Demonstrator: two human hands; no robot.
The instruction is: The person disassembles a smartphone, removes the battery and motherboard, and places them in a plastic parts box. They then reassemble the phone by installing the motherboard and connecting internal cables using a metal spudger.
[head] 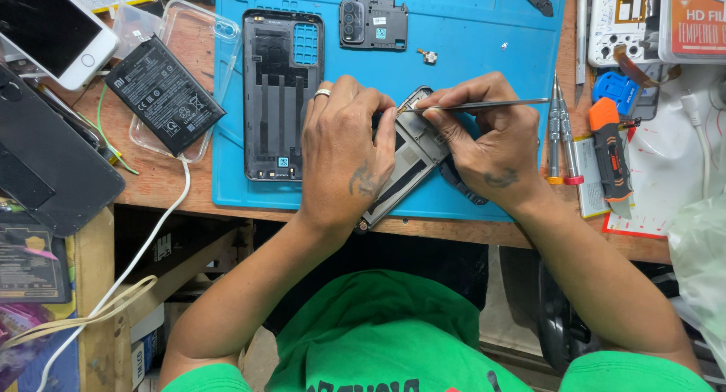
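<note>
An opened dark smartphone body (408, 161), a flat rectangular frame with matte black inner plates, lies tilted on the smooth blue silicone work mat (469, 36) that covers the worn wooden counter (162, 184), its lower corner reaching the mat's near edge. The left hand (340, 154), a metal ring on one finger, lies across the phone's left side with its fingers curled down and pressing the frame to hold it. The right hand (488, 142) pinches a pair of thin, shiny steel tweezers (484, 104) between thumb and fingers, closed tight on the shaft; the tool lies nearly level and its fine tip meets the phone's upper corner, just beside the left fingertips. To the left on the mat lies a grey plastic back cover (282, 93), inside up, with ribbed strips and a rectangular camera cut-out. Above the hands sits a small black plastic camera bracket (373, 23), and near it a tiny metal part (429, 56). Off the mat to the left, a flat black rectangular battery (164, 94) rests on a clear soft case (204, 29). To the right stand two slim metal screwdrivers (560, 131) and an orange-and-black utility knife (609, 154).
</note>
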